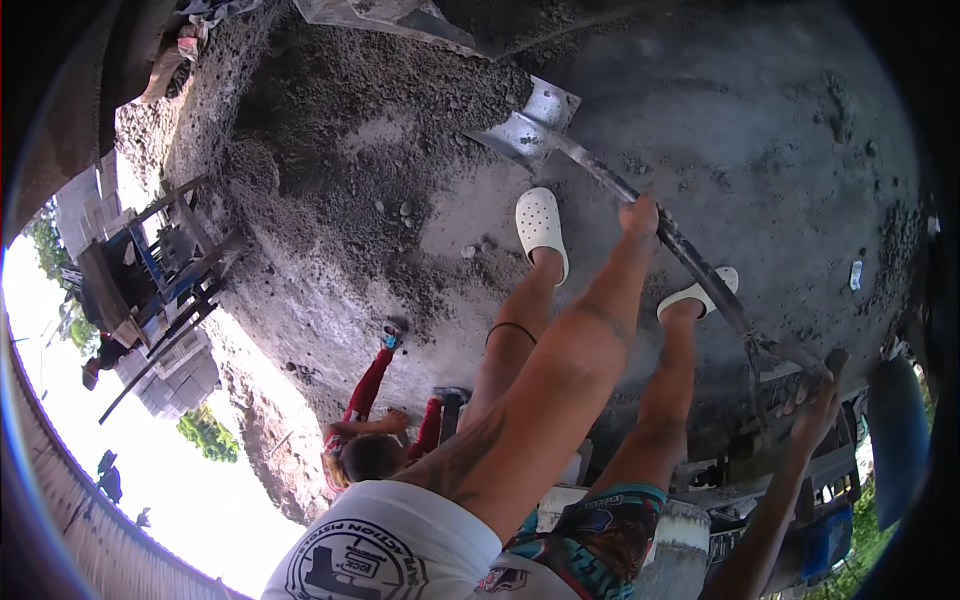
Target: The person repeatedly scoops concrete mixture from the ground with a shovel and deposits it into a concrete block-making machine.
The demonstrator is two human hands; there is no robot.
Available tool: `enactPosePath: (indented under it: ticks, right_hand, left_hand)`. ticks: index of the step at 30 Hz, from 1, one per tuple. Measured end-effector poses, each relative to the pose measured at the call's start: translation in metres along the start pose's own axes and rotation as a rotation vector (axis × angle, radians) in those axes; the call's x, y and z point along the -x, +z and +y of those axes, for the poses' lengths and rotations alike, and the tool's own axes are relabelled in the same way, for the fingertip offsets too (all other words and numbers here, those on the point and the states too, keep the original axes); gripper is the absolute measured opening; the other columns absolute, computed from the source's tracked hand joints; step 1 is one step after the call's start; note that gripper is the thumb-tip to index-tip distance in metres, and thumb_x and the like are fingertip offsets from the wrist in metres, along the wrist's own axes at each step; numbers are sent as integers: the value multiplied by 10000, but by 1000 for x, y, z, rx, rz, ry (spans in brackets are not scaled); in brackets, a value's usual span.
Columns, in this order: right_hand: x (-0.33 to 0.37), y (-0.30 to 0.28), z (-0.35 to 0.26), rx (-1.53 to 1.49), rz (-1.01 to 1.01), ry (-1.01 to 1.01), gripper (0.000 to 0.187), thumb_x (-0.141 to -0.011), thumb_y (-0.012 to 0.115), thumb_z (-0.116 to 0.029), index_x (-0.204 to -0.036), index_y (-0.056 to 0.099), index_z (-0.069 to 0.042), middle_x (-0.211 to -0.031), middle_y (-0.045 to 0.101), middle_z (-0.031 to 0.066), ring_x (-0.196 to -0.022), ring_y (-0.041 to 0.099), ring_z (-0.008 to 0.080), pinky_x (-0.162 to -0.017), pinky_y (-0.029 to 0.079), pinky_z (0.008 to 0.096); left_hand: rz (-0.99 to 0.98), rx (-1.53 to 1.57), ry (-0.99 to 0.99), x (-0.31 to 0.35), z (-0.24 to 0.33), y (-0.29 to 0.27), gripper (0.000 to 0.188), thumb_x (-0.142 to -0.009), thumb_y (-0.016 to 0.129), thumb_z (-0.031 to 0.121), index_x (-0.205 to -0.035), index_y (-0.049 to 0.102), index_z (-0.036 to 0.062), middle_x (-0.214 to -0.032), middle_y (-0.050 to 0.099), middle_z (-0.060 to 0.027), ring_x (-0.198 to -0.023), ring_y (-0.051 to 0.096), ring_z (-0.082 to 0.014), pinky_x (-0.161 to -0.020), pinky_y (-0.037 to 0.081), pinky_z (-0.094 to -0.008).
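A shovel [678, 243] with a long dark shaft lies slantwise across the view. Its worn metal blade [540, 120] rests at the edge of a heap of grey gravelly mix [380, 100]. My left hand [640, 215] is wrapped round the middle of the shaft, arm stretched forward. At the near right end, my right hand [818, 398] is closed on the forked handle, its fingers partly in shadow. My feet in white clogs [540, 222] stand either side of the shaft, the left one just behind the blade.
A person in red [365, 440] is low on the ground at the lower left. Wooden framework [165, 255] and stacked blocks [180, 375] stand at the left. A metal-edged object [400, 20] borders the far side. A small clear piece of litter [856, 275] lies right.
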State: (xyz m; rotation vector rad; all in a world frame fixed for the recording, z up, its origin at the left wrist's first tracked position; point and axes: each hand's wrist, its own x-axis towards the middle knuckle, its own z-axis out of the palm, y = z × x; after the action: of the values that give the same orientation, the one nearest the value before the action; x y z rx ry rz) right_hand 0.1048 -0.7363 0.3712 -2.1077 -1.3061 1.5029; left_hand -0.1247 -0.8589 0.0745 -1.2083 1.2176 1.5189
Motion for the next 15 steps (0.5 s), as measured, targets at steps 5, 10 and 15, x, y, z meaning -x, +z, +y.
enactPosePath:
  ticks: [5,10,15]
  right_hand:
    - [104,18,30,-53,-68,-109,237,-949,414,-241,-1004,530,-42,-596,422,49,-419,409,132,-390,378,265]
    - [158,5,41,91,-118,-210,296,-936,453,-302,-964,546,-23,-736,500,70,-519,464,132,-405,402,256]
    - [139,-87,129,238,-46,-317,292,-938,467,-330,-890,517,-47,-597,435,24,-408,376,112,-396,347,255]
  left_hand:
    - [-113,56,-47,41,39,-91,113,-821,555,144,-833,458,88,-622,450,-44,-466,482,-171,-424,427,-352]
    - [-159,216,-13,107,64,-134,165,-845,569,178,-748,448,119,-571,397,16,-485,457,-113,-462,431,-318]
    - [-77,-174,23,115,-10,-115,170,-806,597,176,-726,491,69,-577,463,-69,-434,491,-195,-386,411,-349]
